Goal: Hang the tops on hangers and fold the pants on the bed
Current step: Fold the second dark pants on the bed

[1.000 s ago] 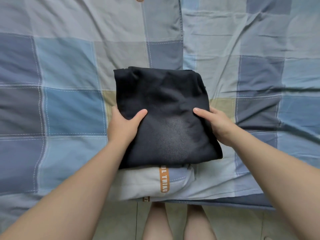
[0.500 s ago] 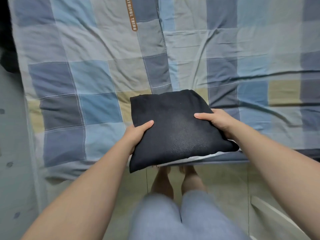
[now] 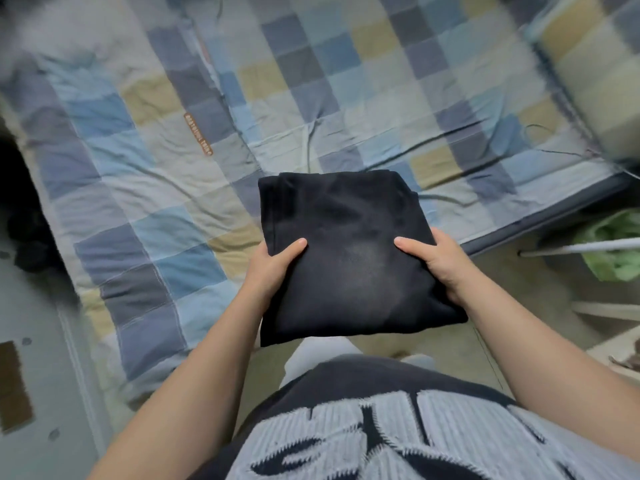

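The folded black pants (image 3: 346, 251) form a thick square bundle held up in the air above the bed's near edge. My left hand (image 3: 272, 273) grips the bundle's left side, thumb on top and fingers hidden underneath. My right hand (image 3: 440, 263) grips its right side the same way. The bed (image 3: 156, 188) with its blue, grey and yellow checked cover spreads out behind and to the left of the bundle.
A pillow in the same checked fabric (image 3: 595, 64) lies at the bed's far right. A green bundle (image 3: 613, 247) and a white rod (image 3: 581, 249) sit on the floor at the right. Dark things (image 3: 24, 223) lie beside the bed's left edge.
Both hands have lifted the folded pants off the bed and drawn them back toward my body. The view has pulled away, showing more of the bed and floor.
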Available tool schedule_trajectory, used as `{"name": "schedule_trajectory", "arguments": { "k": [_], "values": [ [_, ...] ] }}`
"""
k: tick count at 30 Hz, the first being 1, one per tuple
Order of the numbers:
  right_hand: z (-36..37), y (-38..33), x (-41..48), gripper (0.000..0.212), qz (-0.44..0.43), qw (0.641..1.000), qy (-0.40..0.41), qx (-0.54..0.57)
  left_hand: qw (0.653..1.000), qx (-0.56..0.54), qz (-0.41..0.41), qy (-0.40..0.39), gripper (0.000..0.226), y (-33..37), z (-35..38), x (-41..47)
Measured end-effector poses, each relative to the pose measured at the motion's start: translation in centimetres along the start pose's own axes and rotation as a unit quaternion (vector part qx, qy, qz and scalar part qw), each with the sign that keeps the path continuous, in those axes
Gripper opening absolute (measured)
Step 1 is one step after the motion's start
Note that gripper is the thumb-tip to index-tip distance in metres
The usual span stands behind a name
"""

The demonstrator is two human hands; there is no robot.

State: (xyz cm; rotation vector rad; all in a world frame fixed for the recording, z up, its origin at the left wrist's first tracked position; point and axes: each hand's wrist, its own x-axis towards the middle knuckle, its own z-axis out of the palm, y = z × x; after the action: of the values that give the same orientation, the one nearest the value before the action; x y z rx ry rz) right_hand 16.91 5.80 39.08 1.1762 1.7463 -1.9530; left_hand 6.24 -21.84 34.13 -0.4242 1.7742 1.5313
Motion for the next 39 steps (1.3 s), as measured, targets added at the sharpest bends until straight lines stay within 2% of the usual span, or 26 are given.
{"name": "schedule_trajectory", "arguments": {
  "k": [5, 10, 13, 17, 20, 24, 30, 39],
  "values": [
    [-7.3, -0.4, -7.0, 0.037, -0.097, 0.989, 0.099, 0.056, 0.993, 0.047, 0.09, -0.058, 0.04, 4.1, 8.0, -2.7],
    [-16.4, 2.4, -14.9, 0.036, -0.179, 0.957, 0.202, 0.101, 0.972, 0.096, 0.167, -0.135, 0.047, 6.0, 18.7, -7.2],
    [-22.3, 5.3, -19.8, 0.039, -0.216, 0.934, 0.254, 0.129, 0.953, 0.12, 0.211, -0.181, 0.046, 6.0, 26.1, -10.9],
    [-30.1, 9.7, -26.8, 0.042, -0.245, 0.904, 0.315, 0.153, 0.921, 0.145, 0.261, -0.251, 0.033, 4.8, 36.1, -16.6],
    [-35.3, 13.6, -31.9, 0.049, -0.262, 0.876, 0.369, 0.166, 0.891, 0.165, 0.292, -0.306, 0.04, 3.5, 43.5, -20.9],
    [-40.2, 19.1, -38.9, 0.05, -0.256, 0.83, 0.45, 0.207, 0.84, 0.206, 0.31, -0.395, 0.04, 1.5, 52.7, -27.1],
    [-44.0, 27.4, -47.5, 0.053, -0.229, 0.733, 0.577, 0.278, 0.75, 0.254, 0.311, -0.526, 0.041, -3.7, 65.0, -35.6],
    [-47.9, 37.8, -56.8, 0.055, -0.164, 0.56, 0.725, 0.366, 0.562, 0.323, 0.301, -0.7, 0.039, -13.7, 82.7, -48.9]
  ]
}}
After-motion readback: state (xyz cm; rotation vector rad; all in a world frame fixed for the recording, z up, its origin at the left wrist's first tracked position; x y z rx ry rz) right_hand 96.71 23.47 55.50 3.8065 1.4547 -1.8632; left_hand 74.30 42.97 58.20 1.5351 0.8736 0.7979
